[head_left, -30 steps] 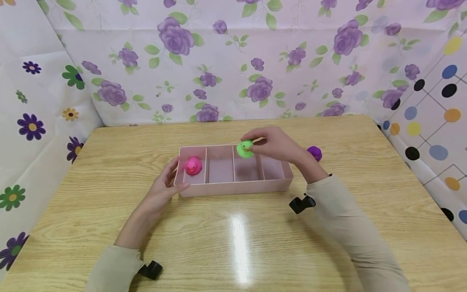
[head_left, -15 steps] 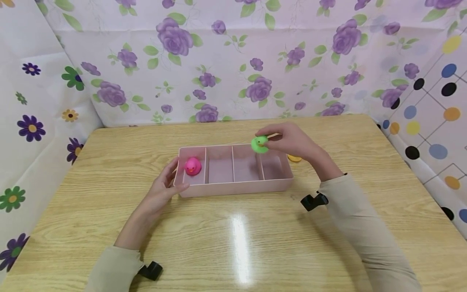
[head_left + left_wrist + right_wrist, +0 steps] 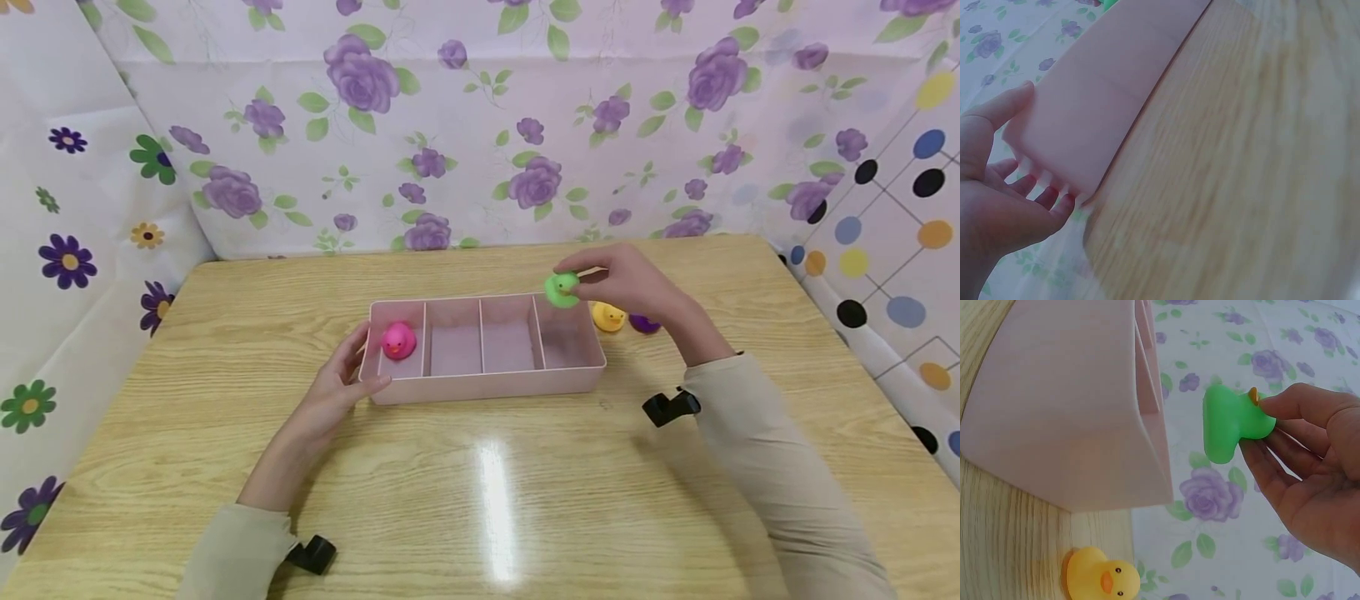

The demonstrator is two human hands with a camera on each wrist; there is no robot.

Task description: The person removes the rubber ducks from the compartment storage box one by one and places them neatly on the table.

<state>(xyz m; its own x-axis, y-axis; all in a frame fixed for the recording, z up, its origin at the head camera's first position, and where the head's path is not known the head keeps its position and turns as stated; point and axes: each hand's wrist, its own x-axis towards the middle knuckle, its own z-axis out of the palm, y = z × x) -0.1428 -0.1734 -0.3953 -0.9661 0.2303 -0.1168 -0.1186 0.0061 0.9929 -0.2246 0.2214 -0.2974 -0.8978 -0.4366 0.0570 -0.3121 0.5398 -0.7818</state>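
Note:
My right hand point(image 3: 626, 279) pinches a green rubber duck point(image 3: 562, 290) by its head, between thumb and fingers. In the head view the duck is above the right end compartment of a pale pink divided box point(image 3: 483, 386). In the right wrist view, the green duck point(image 3: 1225, 422) is clear of the box's rim. At the box's left end, my left hand point(image 3: 341, 379) grips the corner, thumb at the front and fingers along the end wall, as the left wrist view also shows. A pink rubber duck point(image 3: 398, 341) sits in the leftmost compartment; the other compartments hold nothing.
A yellow rubber duck point(image 3: 608, 317) stands on the wooden table point(image 3: 420, 483) just right of the box. Beside it is a purple one point(image 3: 645, 323), partly hidden behind my right hand. Flowered cloth point(image 3: 465, 150) hangs behind the table, with more patterned cloth at both sides.
My right hand has carried the green duck rightward, from over the third compartment to over the fourth. The yellow duck has come into view from behind the hand. My left hand has stayed put.

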